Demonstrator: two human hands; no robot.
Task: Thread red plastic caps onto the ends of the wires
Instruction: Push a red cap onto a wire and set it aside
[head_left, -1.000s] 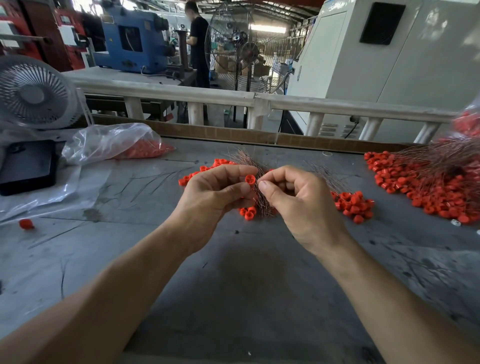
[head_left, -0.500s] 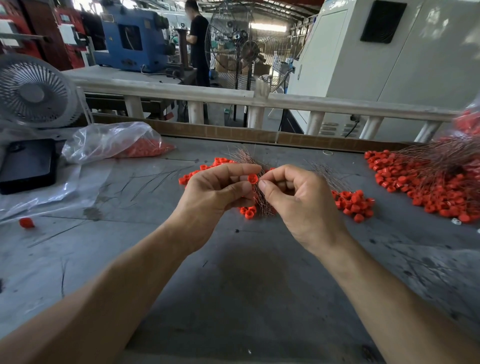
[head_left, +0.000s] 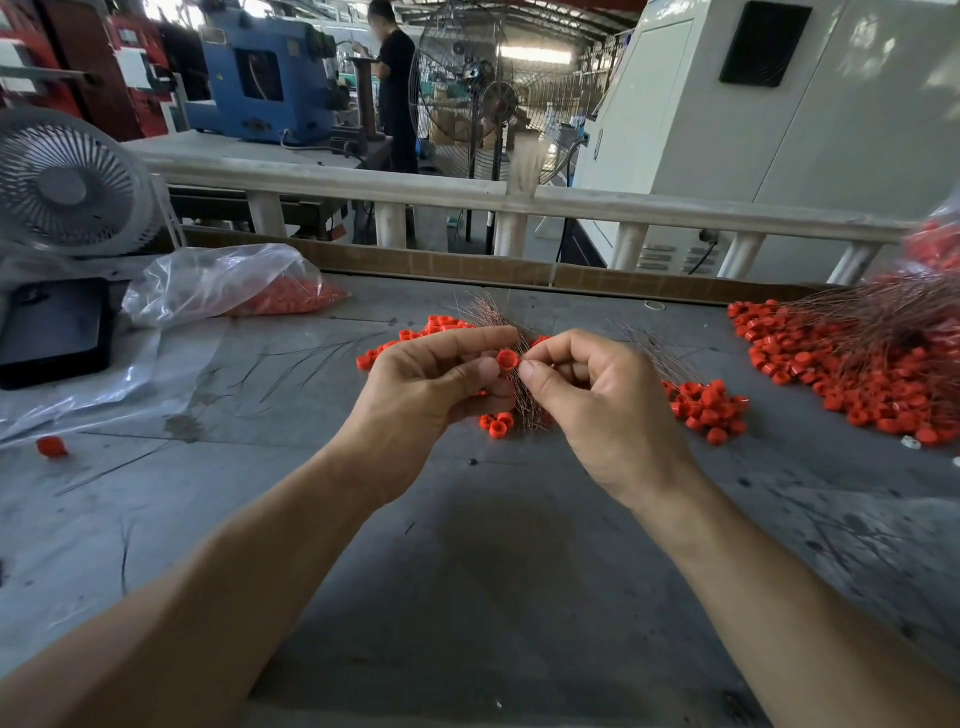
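Grey workbench (head_left: 493, 561) in a factory hall. Far left: desk fan (head_left: 65, 184), then clear bag (head_left: 218, 283) of spare caps, kept as reserve stock out of the working area. Just beyond the hands: loose caps (head_left: 441, 327), within easy reach. Centre: left hand (head_left: 431, 384) pinching one red cap (head_left: 507, 359) between thumb and forefinger, open end toward the right, presumably to receive a wire. Bundle of wires (head_left: 527, 405) between the hands. Right hand (head_left: 602, 400) curled, fingertips pinched at the cap, likely on a single wire too thin to make out. Far right: finished pile (head_left: 852, 358), set apart.
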